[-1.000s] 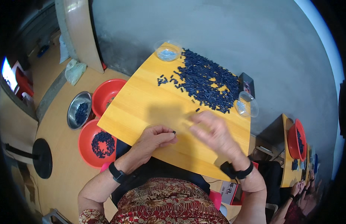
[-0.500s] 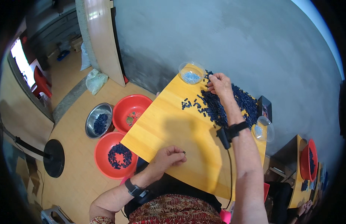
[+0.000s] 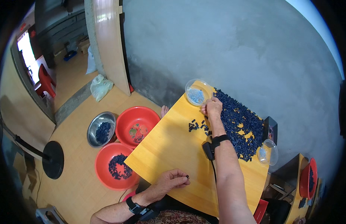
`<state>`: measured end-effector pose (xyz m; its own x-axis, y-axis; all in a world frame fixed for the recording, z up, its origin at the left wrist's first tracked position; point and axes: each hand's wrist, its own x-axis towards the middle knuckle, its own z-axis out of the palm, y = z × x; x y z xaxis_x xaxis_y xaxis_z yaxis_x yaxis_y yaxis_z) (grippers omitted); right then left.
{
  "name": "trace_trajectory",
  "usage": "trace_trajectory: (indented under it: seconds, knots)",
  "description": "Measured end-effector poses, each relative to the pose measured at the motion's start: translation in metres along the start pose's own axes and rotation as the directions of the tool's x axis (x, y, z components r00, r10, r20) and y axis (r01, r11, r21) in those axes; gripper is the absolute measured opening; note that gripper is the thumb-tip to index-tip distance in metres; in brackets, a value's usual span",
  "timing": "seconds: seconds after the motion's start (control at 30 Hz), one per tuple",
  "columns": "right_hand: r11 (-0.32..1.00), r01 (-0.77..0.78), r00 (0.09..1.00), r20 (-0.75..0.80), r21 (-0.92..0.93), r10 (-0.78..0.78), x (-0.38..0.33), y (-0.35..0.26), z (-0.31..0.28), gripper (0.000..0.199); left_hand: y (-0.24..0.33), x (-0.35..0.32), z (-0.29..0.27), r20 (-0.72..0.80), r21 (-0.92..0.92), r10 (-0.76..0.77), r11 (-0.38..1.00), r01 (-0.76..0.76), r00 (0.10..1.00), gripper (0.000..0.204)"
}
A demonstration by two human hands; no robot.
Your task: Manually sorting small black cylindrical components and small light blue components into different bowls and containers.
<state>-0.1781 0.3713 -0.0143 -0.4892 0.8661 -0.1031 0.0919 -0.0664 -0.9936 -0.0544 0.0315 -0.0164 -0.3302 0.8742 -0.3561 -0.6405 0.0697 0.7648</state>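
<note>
Over the near edge of the yellow tabletop (image 3: 165, 142), my left hand (image 3: 168, 183) pinches a small dark piece (image 3: 187, 177) between thumb and fingertips. My right hand (image 3: 213, 108) reaches to the table's far corner, at the rim of a round clear plastic bowl (image 3: 189, 98) holding small light-blue pieces (image 3: 196, 96). Its fingers are drawn together; whatever is in them is hidden. Beside it spreads a large pile of short dark-blue cylindrical pieces (image 3: 238, 125). Several loose ones (image 3: 193, 126) lie left of my right wrist.
A second clear bowl (image 3: 273, 156) and a dark box (image 3: 270, 128) are at the table's right. On the floor at left stand two red basins (image 3: 102, 175) and a steel bowl (image 3: 90, 134). A cable hangs from the device on my right wrist. Another red basin (image 3: 304, 181) is far right.
My right hand has moved from the pile's far end to the clear bowl's rim. My left hand keeps its pinch. The whole view has shifted, with the table lower in it.
</note>
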Motion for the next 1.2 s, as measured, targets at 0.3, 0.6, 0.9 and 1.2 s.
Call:
trace_trajectory:
  seconds: [0.3, 0.6, 0.9, 1.2]
  knots:
    - [0.967, 0.206, 0.918, 0.371, -0.153, -0.137, -0.095, -0.049, -0.056, 0.043, -0.002, -0.005, 0.0, -0.104, 0.04, 0.101, 0.994, -0.097, 0.989, 0.02]
    - [0.924, 0.31, 0.863, 0.474, -0.222, -0.175, -0.17, -0.033, -0.109, 0.029, 0.019, 0.001, -0.006, -0.329, 0.136, 0.395, 0.919, -0.37, 0.858, 0.016]
    - [0.802, 0.469, 0.868, 0.362, -0.37, -0.341, -0.178, -0.021, -0.122, 0.017, 0.015, 0.021, -0.002, -0.287, 0.147, 0.416, 0.909, -0.389, 0.863, 0.02]
    - [0.555, 0.532, 0.847, 0.405, -0.64, -0.345, -0.16, -0.033, -0.131, 0.038, 0.032, 0.046, -0.004, -0.276, 0.44, 0.482, 0.832, -0.337, 0.832, 0.022]
